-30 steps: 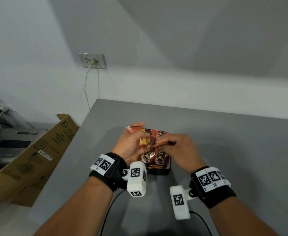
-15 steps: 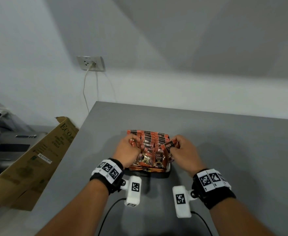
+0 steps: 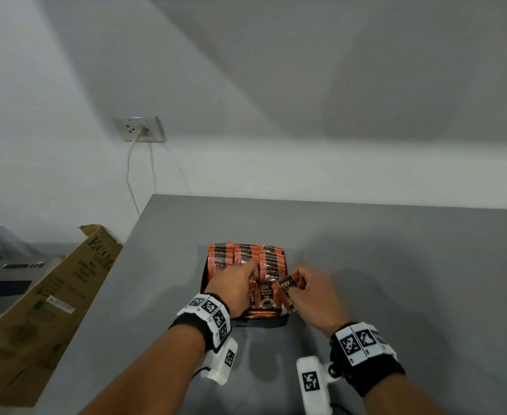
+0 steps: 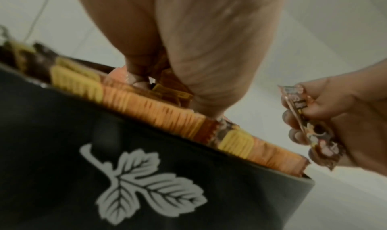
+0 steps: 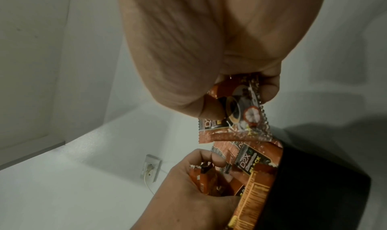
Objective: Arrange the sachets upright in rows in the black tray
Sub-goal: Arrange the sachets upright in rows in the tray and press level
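Note:
The black tray [image 3: 261,322] sits on the grey table, packed with rows of upright orange-brown sachets [image 3: 246,256]; a few lie flat along its near rim. My left hand [image 3: 253,275] reaches into the tray's near left part and pinches sachets [image 5: 202,177] there. My right hand [image 3: 298,280] holds one sachet [image 3: 288,286] tilted over the tray's near right corner. In the left wrist view, the tray wall [image 4: 62,134] bears a white leaf mark, and the held sachet [image 4: 314,134] shows at right. The right wrist view shows that sachet [image 5: 236,111] pinched between thumb and fingers.
The grey table [image 3: 396,280] spreads right of and behind the tray; its left edge is near. A cardboard box [image 3: 51,295] leans beside that edge. A wall socket [image 3: 140,130] with a cable hangs above. A grey machine [image 3: 6,274] sits far left.
Both hands came down from above the tray, where they held sachets together. The left hand went into the tray's sachets; the right hand drew apart to the tray's right side with one sachet.

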Demonstrator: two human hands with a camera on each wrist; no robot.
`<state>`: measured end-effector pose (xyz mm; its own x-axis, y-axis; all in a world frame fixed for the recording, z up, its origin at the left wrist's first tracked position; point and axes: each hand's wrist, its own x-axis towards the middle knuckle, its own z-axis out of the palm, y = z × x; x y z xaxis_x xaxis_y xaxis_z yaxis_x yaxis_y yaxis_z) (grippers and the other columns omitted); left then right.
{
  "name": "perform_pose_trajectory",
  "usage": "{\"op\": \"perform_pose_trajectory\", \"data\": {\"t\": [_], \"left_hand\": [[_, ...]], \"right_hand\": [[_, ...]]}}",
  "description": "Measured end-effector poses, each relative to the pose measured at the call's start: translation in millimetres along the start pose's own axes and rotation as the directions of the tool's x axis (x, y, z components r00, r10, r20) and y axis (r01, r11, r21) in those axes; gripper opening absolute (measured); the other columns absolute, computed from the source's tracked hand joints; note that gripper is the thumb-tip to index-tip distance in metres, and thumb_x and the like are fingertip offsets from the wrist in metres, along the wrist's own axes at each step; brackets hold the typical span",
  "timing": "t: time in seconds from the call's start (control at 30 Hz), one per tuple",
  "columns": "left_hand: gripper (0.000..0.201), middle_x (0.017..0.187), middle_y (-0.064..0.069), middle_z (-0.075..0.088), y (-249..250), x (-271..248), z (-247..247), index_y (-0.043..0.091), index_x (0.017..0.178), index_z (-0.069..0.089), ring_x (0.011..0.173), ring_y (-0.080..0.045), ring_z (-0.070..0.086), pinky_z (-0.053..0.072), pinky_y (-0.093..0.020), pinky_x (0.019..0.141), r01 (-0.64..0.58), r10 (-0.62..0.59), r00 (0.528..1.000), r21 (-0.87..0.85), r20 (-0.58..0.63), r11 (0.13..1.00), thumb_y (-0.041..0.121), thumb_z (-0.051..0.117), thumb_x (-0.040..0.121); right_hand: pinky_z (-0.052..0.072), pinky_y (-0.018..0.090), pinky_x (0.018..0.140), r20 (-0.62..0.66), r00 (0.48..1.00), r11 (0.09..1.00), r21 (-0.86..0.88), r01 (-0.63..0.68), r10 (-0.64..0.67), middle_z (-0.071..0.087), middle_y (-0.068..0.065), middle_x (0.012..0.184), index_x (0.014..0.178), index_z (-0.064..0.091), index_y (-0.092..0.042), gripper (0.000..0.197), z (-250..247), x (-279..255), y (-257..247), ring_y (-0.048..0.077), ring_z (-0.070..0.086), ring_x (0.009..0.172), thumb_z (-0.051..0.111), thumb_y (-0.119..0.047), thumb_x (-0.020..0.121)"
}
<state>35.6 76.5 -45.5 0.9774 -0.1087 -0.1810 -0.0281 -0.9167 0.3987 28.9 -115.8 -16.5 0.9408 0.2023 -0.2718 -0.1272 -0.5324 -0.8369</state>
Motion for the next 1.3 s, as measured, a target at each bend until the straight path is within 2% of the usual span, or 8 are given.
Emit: {"op": "perform_pose_trajectory", "data": {"t": [0.2,0.37,0.57,0.7,0.77,0.9,1.2,1.3], "left_hand": [[0.036,0.092,0.006,0.068,-9.6,2.0,-4.6,0.040,0.098,0.049,0.076,-0.014,0.065,0.060,-0.037,0.068,0.095,-0.098,0.992,-0.036,-0.077,0.995,0.010,0.062,0.085],[0.024,0.084,0.004,0.071,-14.6,-5.7,-26.4,0.031,0.092,0.061,0.056,-0.012,0.070,0.058,-0.029,0.051,0.172,-0.273,0.942,-0.422,-0.193,0.890,0.008,0.063,0.089],[0.022,0.081,-0.012,0.071,-1.2,-17.3,-40.3,0.007,0.098,0.066,0.057,-0.022,0.060,0.049,-0.029,0.049,0.018,-0.343,0.930,-0.916,-0.133,0.401,-0.008,0.067,0.083],[0.028,0.080,-0.010,0.066,2.3,-30.2,-46.3,0.010,0.107,0.065,0.066,-0.025,0.064,0.052,-0.030,0.058,0.091,-0.253,0.961,-0.993,0.109,-0.081,0.000,0.044,0.090],[0.036,0.078,-0.009,0.063,-4.7,-33.8,-45.6,0.008,0.109,0.066,0.068,-0.025,0.065,0.057,-0.035,0.062,0.104,-0.214,0.966,-0.973,0.149,-0.207,0.000,0.039,0.087],[0.036,0.095,-0.021,0.068,-8.6,-37.7,-42.8,0.006,0.118,0.063,0.077,-0.030,0.069,0.060,-0.039,0.062,0.086,-0.226,0.968,-0.989,0.112,-0.123,-0.011,0.054,0.087],[0.049,0.103,-0.026,0.068,3.2,-38.8,-35.1,0.010,0.116,0.060,0.078,-0.028,0.070,0.058,-0.035,0.057,0.070,-0.158,0.987,-0.972,0.035,0.223,-0.014,0.074,0.075],[0.050,0.087,-0.014,0.068,0.6,-38.4,-35.6,0.011,0.115,0.058,0.065,-0.021,0.064,0.049,-0.030,0.052,0.133,-0.188,0.976,-0.985,0.111,0.112,0.001,0.080,0.071]], "right_hand": [[0.058,0.034,0.069,-0.033,0.999,0.995,0.089,-0.036,0.039,0.071,-0.002,0.083,0.087,0.062,-0.021,0.007,-0.9,3.7,3.0,0.011,0.068,0.073,0.061,-0.014,0.090],[0.060,0.049,0.085,-0.004,0.998,0.941,0.333,-0.059,0.064,0.078,-0.001,0.091,0.094,0.068,-0.024,0.008,8.8,8.9,-11.5,0.019,0.075,0.086,0.065,-0.024,0.086],[0.060,0.053,0.084,0.054,0.998,0.889,0.457,-0.034,0.010,0.077,0.010,0.092,0.100,0.066,-0.017,0.016,24.0,15.5,-41.5,0.029,0.076,0.086,0.061,-0.006,0.089],[0.061,0.046,0.077,-0.007,0.999,0.836,0.548,-0.031,0.042,0.073,0.013,0.096,0.103,0.059,-0.015,0.020,22.4,23.1,-45.7,0.023,0.073,0.081,0.059,0.001,0.089],[0.060,0.044,0.074,0.049,0.996,0.773,0.629,-0.087,0.072,0.073,0.016,0.104,0.110,0.061,-0.012,0.023,15.9,25.5,-45.2,0.025,0.073,0.085,0.056,0.002,0.092],[0.060,0.040,0.070,0.191,0.981,0.661,0.730,-0.173,0.045,0.070,0.026,0.115,0.122,0.059,-0.001,0.026,5.6,22.5,-46.0,0.033,0.070,0.089,0.054,-0.002,0.097],[0.058,0.044,0.078,0.203,0.975,0.788,0.614,-0.052,-0.094,0.073,0.021,0.100,0.104,0.065,-0.008,0.014,13.5,15.3,-55.6,0.029,0.070,0.087,0.061,0.000,0.093],[0.057,0.051,0.084,0.031,0.985,0.808,0.577,0.120,-0.169,0.074,0.020,0.101,0.096,0.066,-0.013,0.014,7.9,14.6,-56.7,0.033,0.071,0.088,0.065,0.000,0.091]]}}
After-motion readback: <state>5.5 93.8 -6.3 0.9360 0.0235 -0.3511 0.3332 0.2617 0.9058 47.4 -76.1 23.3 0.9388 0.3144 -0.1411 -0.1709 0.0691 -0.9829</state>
